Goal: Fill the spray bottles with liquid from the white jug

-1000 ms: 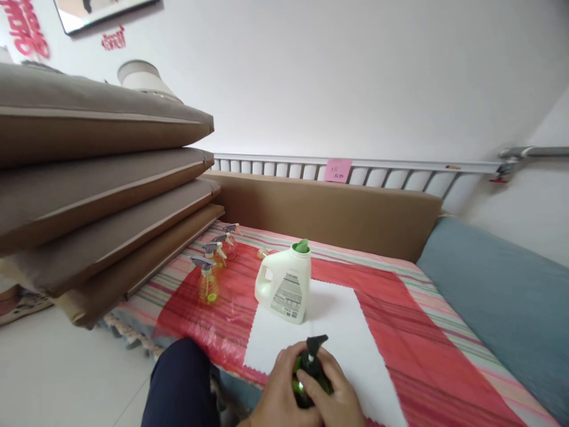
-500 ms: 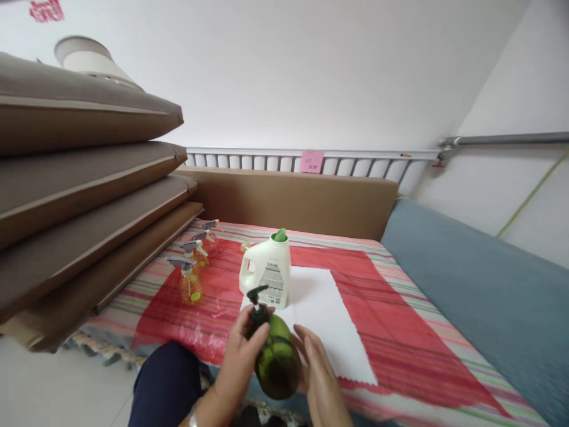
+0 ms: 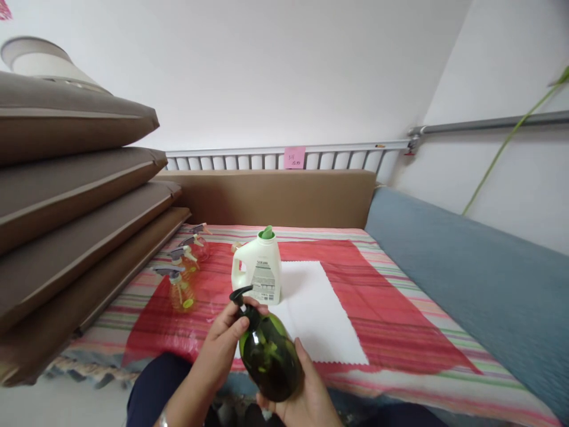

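A dark green pump bottle (image 3: 272, 359) with a black pump head is held tilted over the near edge of the bed, its neck toward the upper left. My left hand (image 3: 224, 335) is closed around the collar just below the pump. Around the lower body wraps my right hand (image 3: 306, 391), its thumb on the bottle's right side. Just beyond stands a white jug (image 3: 260, 270) with a handle and a green spout, upright and uncapped. Under the jug lies a white sheet (image 3: 322, 314) with zigzag edges.
Several clear spray bottles (image 3: 181, 290) stand in a row at left on a red plastic sheet (image 3: 377, 314). Stacked brown cushions (image 3: 75, 219) rise at left. A brown cushion (image 3: 275, 198) lines the back, a blue pad (image 3: 444, 255) the right.
My right hand has come under the bottle's lower body and now grips it. The bottle has tipped further over to the left. The view has turned slightly right.
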{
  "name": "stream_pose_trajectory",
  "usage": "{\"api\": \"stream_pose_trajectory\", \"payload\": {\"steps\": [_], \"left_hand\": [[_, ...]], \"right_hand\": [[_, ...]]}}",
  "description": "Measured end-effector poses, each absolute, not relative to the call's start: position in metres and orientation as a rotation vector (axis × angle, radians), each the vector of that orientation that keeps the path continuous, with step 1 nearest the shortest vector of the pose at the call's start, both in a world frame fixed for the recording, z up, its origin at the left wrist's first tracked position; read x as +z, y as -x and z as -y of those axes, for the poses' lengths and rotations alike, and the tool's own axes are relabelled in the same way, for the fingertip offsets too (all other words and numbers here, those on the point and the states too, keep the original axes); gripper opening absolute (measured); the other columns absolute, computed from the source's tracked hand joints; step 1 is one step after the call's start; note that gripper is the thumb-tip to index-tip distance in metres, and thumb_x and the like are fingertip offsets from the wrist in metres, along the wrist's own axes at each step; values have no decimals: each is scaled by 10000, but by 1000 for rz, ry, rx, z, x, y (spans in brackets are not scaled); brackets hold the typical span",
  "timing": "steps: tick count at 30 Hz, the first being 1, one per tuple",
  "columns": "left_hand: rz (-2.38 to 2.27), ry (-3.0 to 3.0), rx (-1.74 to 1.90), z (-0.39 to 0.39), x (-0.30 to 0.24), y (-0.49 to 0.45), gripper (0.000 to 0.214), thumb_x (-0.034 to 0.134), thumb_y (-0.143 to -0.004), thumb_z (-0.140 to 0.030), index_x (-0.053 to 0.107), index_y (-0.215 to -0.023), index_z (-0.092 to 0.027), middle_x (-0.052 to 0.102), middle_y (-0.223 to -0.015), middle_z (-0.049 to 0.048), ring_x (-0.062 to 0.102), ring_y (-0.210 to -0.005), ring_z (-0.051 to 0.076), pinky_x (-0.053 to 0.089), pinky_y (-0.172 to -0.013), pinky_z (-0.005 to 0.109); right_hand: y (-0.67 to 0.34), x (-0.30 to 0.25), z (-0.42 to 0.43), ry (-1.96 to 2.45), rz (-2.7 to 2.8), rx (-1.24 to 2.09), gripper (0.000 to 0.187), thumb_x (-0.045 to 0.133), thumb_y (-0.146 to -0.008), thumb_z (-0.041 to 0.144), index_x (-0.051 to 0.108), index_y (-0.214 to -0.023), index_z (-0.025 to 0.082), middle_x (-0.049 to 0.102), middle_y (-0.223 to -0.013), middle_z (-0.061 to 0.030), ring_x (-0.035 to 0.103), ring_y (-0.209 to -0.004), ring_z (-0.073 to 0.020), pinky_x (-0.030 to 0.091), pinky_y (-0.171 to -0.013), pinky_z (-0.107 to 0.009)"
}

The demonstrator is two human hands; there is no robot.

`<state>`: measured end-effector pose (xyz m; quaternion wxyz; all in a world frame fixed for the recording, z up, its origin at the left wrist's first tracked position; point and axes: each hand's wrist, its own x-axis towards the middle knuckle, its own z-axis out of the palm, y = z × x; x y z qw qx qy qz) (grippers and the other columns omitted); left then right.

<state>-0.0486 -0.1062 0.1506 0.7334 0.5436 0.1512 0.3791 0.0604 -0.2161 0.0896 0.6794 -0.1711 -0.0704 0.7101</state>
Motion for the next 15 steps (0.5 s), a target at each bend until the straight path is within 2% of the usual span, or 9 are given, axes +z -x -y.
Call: {"api": "stream_pose_trajectory", "payload": {"steps": [4, 9, 13, 15], "left_hand": [[-519, -1177, 968, 110, 143, 39, 293, 645, -751, -349, 597, -990, -186, 670, -980, 73, 599, -941, 225, 446, -824, 319], [-472, -1163, 934, 110, 145, 40, 432, 664, -720, -349, 596, -1117, -193, 609, -1183, 102, 515, -1131, 263, 372, -969, 370], [-596, -1137, 998, 103, 147, 40, 369, 774, -569, -267, 658, -904, -168, 691, -917, 69, 614, -916, 238, 449, -851, 354], [-634, -1127, 1048, 103, 148, 39, 431, 800, -517, -266, 652, -910, -170, 683, -902, 60, 617, -888, 237, 472, -803, 345]], "right_hand": [[-53, 93, 216, 447, 123, 1395, 449, 644, -724, 500, 630, -1069, 212, 690, -1029, -99, 624, -932, -279, 467, -675, -371], [-56, 91, 216, 453, 87, 1372, 457, 645, -720, 507, 628, -1073, 217, 685, -1041, -108, 629, -924, -281, 458, -724, -401], [-59, 89, 216, 424, 129, 1390, 492, 627, -740, 502, 597, -1121, 192, 661, -1093, -130, 607, -992, -300, 438, -777, -414], [-59, 88, 216, 426, 136, 1384, 499, 624, -744, 502, 589, -1127, 185, 663, -1086, -135, 611, -983, -304, 439, -768, -416]]}}
